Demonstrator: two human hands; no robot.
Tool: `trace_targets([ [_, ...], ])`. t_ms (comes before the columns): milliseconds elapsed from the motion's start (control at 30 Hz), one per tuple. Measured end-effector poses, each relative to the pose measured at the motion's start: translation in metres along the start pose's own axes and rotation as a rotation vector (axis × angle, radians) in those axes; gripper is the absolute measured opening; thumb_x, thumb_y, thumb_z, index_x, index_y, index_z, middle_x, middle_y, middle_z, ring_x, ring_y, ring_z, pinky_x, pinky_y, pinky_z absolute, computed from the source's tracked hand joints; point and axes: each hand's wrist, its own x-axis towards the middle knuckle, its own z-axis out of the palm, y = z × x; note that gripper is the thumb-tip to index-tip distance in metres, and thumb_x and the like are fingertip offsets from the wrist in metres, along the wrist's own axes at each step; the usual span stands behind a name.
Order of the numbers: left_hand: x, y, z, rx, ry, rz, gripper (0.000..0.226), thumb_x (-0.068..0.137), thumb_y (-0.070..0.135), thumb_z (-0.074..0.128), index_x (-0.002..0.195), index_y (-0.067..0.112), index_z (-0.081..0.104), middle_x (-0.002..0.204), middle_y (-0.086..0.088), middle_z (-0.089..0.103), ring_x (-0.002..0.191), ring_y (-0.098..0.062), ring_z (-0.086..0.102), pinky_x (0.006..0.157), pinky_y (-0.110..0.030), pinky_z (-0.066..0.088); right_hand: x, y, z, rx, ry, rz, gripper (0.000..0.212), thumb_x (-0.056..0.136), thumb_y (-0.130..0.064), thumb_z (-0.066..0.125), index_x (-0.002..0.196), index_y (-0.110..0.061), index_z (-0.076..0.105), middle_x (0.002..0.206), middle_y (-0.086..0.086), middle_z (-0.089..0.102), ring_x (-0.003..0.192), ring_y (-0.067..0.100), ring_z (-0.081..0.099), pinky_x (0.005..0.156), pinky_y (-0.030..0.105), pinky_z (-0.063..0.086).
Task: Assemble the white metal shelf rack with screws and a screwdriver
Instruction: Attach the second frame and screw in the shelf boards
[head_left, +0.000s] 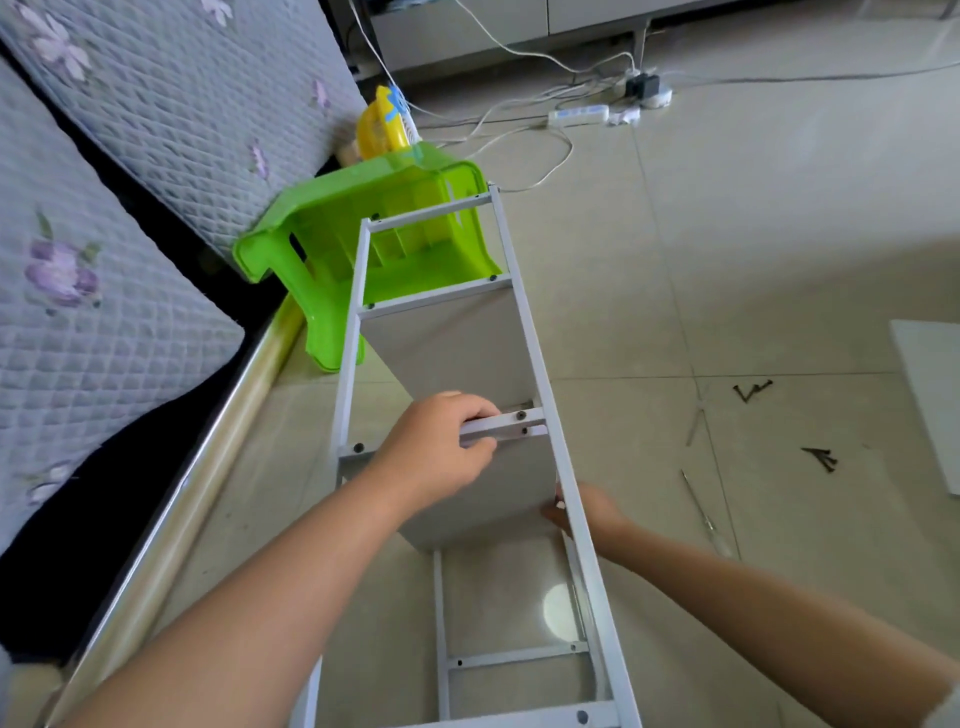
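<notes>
1. My left hand (441, 447) has its grip closed round a white crossbar (506, 423) of the shelf rack (524, 322), fingers curled over the top of the bar and thumb beneath it.
2. My right hand (587, 512) is beside the rack's right rail (576, 499), mostly hidden behind it; fingertips show against the rail, but I cannot tell whether that grip is closed round it or only touching.
3. The rack lies lengthwise on the tiled floor (727, 260), running away from me, its far end reaching the green plastic stool (332, 234) that lies tipped on its side by the bed.
4. Two grey shelf panels (457, 343) sit inside the frame, and dark screw heads (519, 415) show on the crossbar near my left hand.
5. Loose black screws (821, 457) lie in two small clusters on the floor to the right of the rack, well apart from it.
6. A slim screwdriver (706, 514) lies on the floor near my right forearm, untouched.
7. A quilted floral mattress (104, 260) runs along the left edge of the floor; a white power strip (579, 115) with cables lies at the far side.
</notes>
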Motion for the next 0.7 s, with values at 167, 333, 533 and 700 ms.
trace_targets([
  [167,-0.002,-0.002,-0.003,-0.004,0.016,0.009,0.011,0.081,0.012,0.066,0.091,0.014,0.07,0.085,0.0,0.062,0.079,-0.013,0.053,0.065,-0.008,0.034,-0.002,0.006,-0.001,0.123,-0.002,-0.031,0.023,0.09,-0.011,0.053,0.102,0.008,0.061,0.102,0.017,0.06,0.096,0.028,0.058,0.086,0.038,0.046],
  [333,-0.004,-0.003,-0.004,-0.014,0.127,0.0,0.009,0.077,0.009,0.07,0.086,0.011,0.073,0.074,0.003,0.058,0.075,-0.014,0.051,0.064,-0.012,0.034,-0.002,-0.002,-0.014,0.04,0.013,-0.053,0.043,0.086,-0.026,0.037,0.099,0.007,0.062,0.103,0.019,0.059,0.097,0.027,0.057,0.072,0.027,0.036],
  [533,-0.003,0.002,0.007,-0.019,0.233,0.083,0.018,0.075,0.012,0.073,0.093,0.012,0.073,0.08,0.007,0.057,0.077,-0.014,0.056,0.071,-0.022,0.042,0.008,0.008,-0.01,0.1,0.048,-0.06,0.017,0.09,-0.009,0.052,0.091,0.004,0.063,0.096,0.015,0.058,0.086,0.021,0.053,0.077,0.028,0.041],
  [700,0.0,0.016,0.016,-0.065,0.215,0.183,0.027,0.074,0.03,0.06,0.086,0.011,0.075,0.076,-0.003,0.069,0.075,-0.012,0.057,0.067,-0.031,0.046,0.013,0.009,-0.013,0.094,0.062,-0.069,0.017,0.09,-0.008,0.053,0.094,0.005,0.063,0.092,0.011,0.055,0.085,0.022,0.051,0.071,0.026,0.036],
])
